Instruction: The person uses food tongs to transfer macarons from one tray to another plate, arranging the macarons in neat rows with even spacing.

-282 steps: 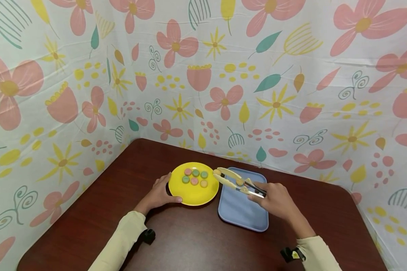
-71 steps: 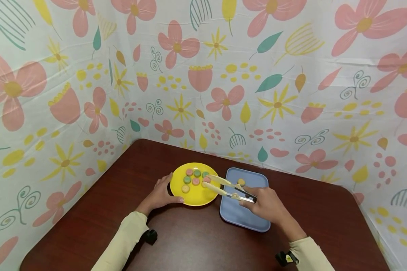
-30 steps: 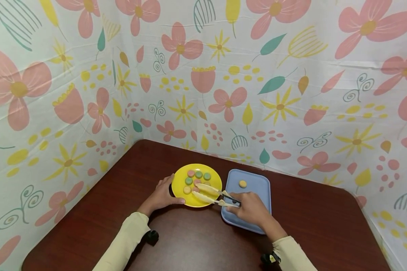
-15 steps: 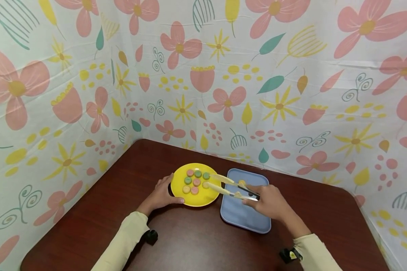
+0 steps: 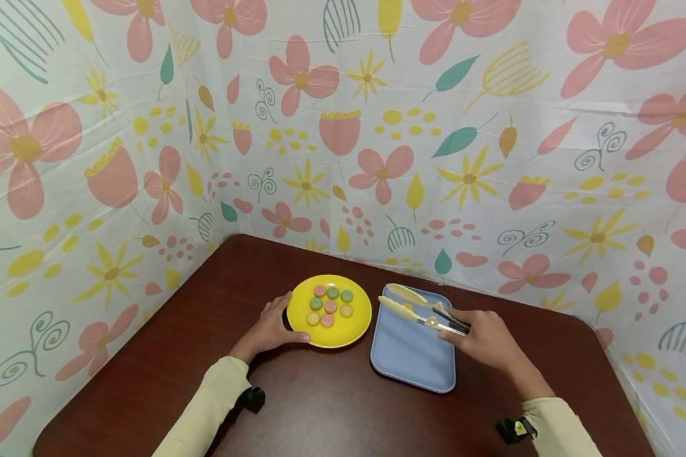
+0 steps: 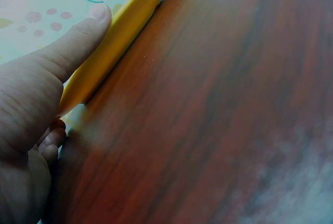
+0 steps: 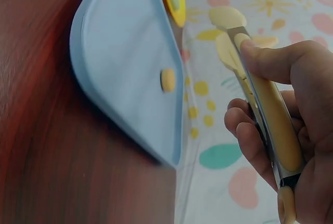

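My left hand [image 5: 270,327] grips the near-left side of a yellow plate [image 5: 354,330], thumb on the rim and fingertips underneath, as the left wrist view shows. Several pink, green and pale yellow macarons [image 5: 330,307] lie on this plate. My right hand [image 5: 486,336] holds a pair of tongs [image 5: 443,320] with cream tips. Those tips stand apart with nothing between them, above the far part of a blue tray [image 5: 411,362]. One yellow macaron [image 7: 167,80] sits on the tray near its far edge; in the head view the tongs partly cover it.
Plate and tray stand side by side on a dark brown wooden table [image 5: 320,406]. A flower-printed cloth [image 5: 377,209] hangs along the table's back and left sides. Black wrist cameras [image 5: 254,399] are strapped at both cuffs.
A yellow and a pink macaron have been added to the plate's near side. The right hand has drawn the tongs from the plate rightward over the tray. The left hand keeps its grip.
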Tool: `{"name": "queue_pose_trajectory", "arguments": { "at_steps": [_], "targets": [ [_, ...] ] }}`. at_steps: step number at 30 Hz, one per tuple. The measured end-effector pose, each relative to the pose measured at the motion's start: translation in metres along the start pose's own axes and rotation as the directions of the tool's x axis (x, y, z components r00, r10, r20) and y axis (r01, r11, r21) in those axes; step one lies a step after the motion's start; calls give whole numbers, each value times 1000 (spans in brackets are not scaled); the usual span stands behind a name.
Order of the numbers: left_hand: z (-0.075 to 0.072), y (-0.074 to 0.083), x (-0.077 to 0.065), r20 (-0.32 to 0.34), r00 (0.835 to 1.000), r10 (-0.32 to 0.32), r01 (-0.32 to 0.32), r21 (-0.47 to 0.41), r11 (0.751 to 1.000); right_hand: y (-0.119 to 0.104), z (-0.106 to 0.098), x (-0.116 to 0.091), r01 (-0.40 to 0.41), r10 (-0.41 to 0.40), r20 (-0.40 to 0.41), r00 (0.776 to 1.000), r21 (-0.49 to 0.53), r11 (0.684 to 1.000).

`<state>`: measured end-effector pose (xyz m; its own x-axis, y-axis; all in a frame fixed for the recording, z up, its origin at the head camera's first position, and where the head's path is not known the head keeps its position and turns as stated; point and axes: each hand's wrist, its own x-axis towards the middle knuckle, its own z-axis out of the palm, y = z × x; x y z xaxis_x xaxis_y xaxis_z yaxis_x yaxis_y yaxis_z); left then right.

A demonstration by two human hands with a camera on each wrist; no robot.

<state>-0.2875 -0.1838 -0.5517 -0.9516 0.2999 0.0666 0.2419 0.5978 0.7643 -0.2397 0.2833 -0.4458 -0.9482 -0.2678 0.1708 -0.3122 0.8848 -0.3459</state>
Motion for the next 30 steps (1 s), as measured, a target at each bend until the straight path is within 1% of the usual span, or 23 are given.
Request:
{"name": "queue_pose_trajectory", "arguments": {
  "at_steps": [10,16,24,30],
  "targets": [
    [0,2,0,1,1000,5,-5,2,1000,23,-1,-5,-35,35,-1,999,-40,999],
    [0,1,-1,-2,1000,0,0,4,1000,34,2,-9,-49,51,26,998,-66,997],
    [0,2,-1,-4,1000,-1,1,5,1000,44,10,-13,-77,80,51,996,-61,995],
    [0,1,-1,-8,1000,6,-6,3,1000,48,18,-14,-70,73,52,996,-59,996]
  ]
}}
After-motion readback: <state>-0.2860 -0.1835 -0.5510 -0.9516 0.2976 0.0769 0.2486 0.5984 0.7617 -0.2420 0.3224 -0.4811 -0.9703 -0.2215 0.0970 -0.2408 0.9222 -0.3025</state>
